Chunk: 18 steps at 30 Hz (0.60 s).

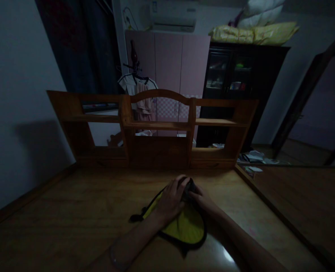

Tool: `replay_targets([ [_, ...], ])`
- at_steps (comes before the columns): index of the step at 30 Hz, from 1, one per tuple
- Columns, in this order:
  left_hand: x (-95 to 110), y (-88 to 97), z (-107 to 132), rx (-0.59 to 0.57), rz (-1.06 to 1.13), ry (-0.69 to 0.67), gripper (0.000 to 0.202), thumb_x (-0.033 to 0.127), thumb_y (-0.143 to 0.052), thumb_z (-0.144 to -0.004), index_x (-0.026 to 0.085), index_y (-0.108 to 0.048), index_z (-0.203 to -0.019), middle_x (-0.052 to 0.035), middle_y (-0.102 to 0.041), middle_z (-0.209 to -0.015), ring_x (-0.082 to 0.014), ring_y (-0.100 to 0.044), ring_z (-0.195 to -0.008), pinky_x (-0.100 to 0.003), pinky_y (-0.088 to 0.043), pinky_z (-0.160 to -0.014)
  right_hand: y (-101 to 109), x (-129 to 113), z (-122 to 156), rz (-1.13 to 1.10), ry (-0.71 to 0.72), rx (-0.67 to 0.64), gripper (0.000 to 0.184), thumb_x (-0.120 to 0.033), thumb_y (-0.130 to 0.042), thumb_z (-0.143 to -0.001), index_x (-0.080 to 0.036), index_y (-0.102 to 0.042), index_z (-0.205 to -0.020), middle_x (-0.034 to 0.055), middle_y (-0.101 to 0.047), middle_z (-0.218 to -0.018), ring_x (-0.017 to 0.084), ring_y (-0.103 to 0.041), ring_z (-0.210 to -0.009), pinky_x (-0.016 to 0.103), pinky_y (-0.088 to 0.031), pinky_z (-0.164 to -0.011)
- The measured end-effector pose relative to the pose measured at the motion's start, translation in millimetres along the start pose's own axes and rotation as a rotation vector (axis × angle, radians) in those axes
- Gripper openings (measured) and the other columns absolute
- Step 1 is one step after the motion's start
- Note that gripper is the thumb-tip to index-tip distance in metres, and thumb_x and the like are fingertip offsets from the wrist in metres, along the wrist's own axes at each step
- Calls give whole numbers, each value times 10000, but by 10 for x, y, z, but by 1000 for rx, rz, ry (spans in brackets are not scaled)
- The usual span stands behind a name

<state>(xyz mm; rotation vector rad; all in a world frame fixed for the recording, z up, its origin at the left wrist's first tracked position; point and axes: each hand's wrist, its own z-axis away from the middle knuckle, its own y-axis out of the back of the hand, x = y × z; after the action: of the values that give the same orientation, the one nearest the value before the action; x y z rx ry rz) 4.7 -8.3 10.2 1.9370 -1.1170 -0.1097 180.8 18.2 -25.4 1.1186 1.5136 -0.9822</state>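
Observation:
On the wooden surface lies a flat yellow bag with black edging and small black tabs on its rim; it looks like a small zip bag. Across its upper part rests my left hand, fingers bent over the far edge and gripping it. My right hand is closed on the dark, bunched end of the same bag, at its far right corner. The two hands almost meet there. Dim light and the fingers hide exactly what is pinched between them.
A wooden shelf unit with open compartments stands along the far edge of the surface. Raised wooden rails border the sides. Beyond are a pink wardrobe, hanging clothes and a black cabinet. A wall is close on the left.

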Motion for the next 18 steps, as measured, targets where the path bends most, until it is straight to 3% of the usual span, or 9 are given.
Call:
replay_targets([
  [6, -23, -14, -20, -23, -14, -6, 786, 85, -604, -724, 241, -275, -1420, -97, -374, -1408, -271, -395, -1281, -461, -343, -1086, 34, 23, -5, 4, -90, -3, 462, -198, -654, -708, -202, -605, -1167, 55, -672, -1121, 267, -607, -1038, 415, -459, -937],
  [13, -11, -24, 3, -47, -15, -55, 771, 172, -615, -805, 258, -208, -1455, -103, -344, -1449, -287, -357, -1314, -495, -316, -1090, 48, 37, -32, 209, 124, 5, 327, -289, -595, -799, -157, -619, -1098, 73, -674, -1072, 265, -607, -1001, 388, -478, -888],
  [18, 7, -16, 24, -58, 37, -97, 767, 221, -577, -838, 219, -151, -1476, -126, -288, -1476, -283, -306, -1349, -479, -287, -1114, 48, 9, -17, 407, 206, 78, 291, -265, -528, -841, -170, -616, -1102, 78, -678, -1054, 262, -602, -993, 395, -460, -901],
])
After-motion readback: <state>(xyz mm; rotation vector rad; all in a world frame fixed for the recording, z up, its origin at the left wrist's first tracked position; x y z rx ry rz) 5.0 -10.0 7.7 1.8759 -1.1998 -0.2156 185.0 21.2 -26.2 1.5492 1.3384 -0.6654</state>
